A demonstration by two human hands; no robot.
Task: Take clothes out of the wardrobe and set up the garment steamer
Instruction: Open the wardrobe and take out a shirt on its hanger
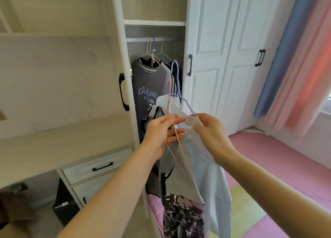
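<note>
Both hands are up in front of the open wardrobe (154, 22), sharing a small bundle of clothes already off the rail (152, 39). The left hand (161, 130) is closed loosely round the wire of a pink hanger (169, 101), with the fingers spread under the cloth, and a grey top (180, 169) with a dark patterned hem hangs down from it. The right hand (209, 128) pinches the shoulder of a white shirt (215, 180) where it sits on a pale purple hanger (176, 76), whose hook stands free in the air, clear of the rail. Behind them a dark grey printed T-shirt (148, 87) and a few other hangers remain on the rail inside the wardrobe. No steamer shows anywhere in view. The clothes look thin, light and limp, so they carry no real weight but will slide off the smooth wire shoulders if the hangers tilt. The hangers are stiff but slender and tangle easily with each other. The safest hold is probably at the hook or neck of each hanger, keeping the two level and apart, rather than on the cloth itself, which just stretches and slips. The pink bed (279, 158) to the right looks like a ready spot to lay them
</note>
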